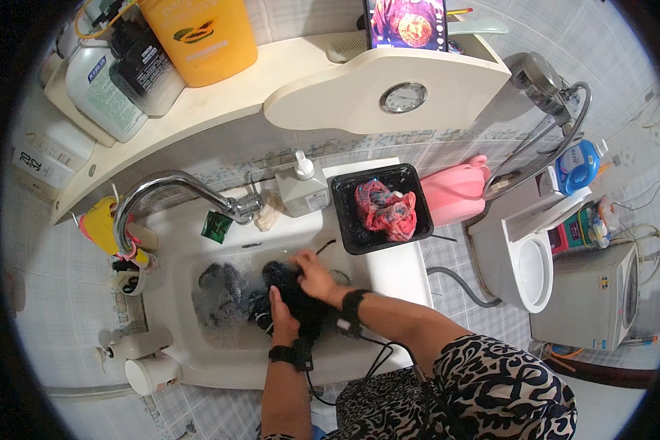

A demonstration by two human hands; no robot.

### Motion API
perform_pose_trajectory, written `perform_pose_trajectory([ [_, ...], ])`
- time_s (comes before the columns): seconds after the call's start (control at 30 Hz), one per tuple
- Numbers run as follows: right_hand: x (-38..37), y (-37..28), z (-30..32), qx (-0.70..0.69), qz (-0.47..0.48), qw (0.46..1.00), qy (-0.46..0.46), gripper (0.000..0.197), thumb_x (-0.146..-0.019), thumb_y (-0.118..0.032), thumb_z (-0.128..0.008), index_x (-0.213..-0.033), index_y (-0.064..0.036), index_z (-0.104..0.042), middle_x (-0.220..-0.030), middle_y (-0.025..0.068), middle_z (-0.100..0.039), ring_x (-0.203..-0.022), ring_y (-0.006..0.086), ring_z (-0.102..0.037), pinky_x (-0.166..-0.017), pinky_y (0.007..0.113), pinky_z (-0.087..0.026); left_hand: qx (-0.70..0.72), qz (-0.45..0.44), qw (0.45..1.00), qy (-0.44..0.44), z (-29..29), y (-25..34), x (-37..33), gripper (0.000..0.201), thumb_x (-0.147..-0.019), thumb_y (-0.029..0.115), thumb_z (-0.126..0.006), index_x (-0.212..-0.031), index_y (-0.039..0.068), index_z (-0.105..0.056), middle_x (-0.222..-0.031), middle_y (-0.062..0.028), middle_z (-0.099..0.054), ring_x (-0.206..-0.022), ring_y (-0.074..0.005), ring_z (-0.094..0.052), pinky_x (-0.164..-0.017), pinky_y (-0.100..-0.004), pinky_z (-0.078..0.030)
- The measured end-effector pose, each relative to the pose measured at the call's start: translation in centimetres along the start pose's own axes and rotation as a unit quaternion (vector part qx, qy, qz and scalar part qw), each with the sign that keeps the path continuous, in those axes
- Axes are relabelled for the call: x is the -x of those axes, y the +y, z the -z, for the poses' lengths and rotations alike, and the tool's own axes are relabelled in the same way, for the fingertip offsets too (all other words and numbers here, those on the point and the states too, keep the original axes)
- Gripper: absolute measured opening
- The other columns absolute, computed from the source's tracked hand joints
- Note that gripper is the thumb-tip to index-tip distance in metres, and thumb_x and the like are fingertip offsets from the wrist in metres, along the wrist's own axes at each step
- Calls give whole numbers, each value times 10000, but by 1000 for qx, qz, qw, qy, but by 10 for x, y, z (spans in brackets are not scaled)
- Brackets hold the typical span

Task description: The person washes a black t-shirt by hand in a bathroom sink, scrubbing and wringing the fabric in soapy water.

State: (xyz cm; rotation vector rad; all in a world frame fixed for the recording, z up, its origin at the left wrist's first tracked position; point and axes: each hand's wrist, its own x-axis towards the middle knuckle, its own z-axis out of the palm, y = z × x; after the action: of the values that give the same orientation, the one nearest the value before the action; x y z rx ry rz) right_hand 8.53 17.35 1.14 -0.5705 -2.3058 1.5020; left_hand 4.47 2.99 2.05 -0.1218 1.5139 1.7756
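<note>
Head view, black cloth (pixel 308 309), between hands' fingers (pixel 305 263)

The dark cloth (pixel 312 314) in front of you looks wet and matt, your sink (pixel 397 282) smooth and glossy. Your faucet (pixel 211 196) is mirror-bright metal. You can see shiny plastic in the black tray (pixel 346 226), rumpled fabric in the red cloth (pixel 389 214), smooth plastic in the pink container (pixel 451 196); your patterned garment (pixel 506 385) is matt fabric

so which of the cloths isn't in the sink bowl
The crumpled red cloth in the black tray; the dark cloth touched by the left hand and right hand is in the sink bowl.
</note>
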Motion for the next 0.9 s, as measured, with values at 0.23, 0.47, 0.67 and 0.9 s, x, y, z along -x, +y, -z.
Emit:
perform_pose_trajectory([
  [0.23, 55, -76, 0, -62, 63, 984, -157, 344, -800, -80, -548, -1138, -62, -487, -1073, 194, -477, -1012, 381, -482, -814, 415, -448, 297, 56, 941, -152, 45, -31, -23, 485, -880, 522, -474, -1099, 92, -521, -1084, -70, -546, -971, -205, -532, -815, -348, -467],
  [0.47, -2, -24, -32, 159, -47, 982, -85, 286, -868, -253, -489, -1057, -40, -506, -909, 218, -534, -774, 410, -561, -694, 461, -476, 81, 82, 992, 56, -42, 20, 25, 382, -948, 353, -414, -1199, 71, -476, -1142, -83, -530, -1008, -215, -525, -833, -349, -450],
  [0.67, 46, -81, -9, 71, 40, 990, -114, 277, -863, -265, -483, -988, -25, -546, -844, 234, -567, -755, 405, -586, -674, 469, -487, 269, 83, 957, -72, 24, -31, -6, 401, -934, 393, -425, -1153, 69, -515, -1116, -93, -548, -987, -226, -537, -806, -355, -453],
  [0.9, -3, -40, -23, 99, -29, 994, -32, 255, -884, -277, -460, -899, -32, -530, -816, 220, -577, -715, 431, -559, -653, 500, -455, 148, 162, 974, 58, -29, 11, 12, 483, -888, 434, -514, -1174, 45, -513, -1121, -73, -546, -992, -227, -536, -840, -370, -454],
])
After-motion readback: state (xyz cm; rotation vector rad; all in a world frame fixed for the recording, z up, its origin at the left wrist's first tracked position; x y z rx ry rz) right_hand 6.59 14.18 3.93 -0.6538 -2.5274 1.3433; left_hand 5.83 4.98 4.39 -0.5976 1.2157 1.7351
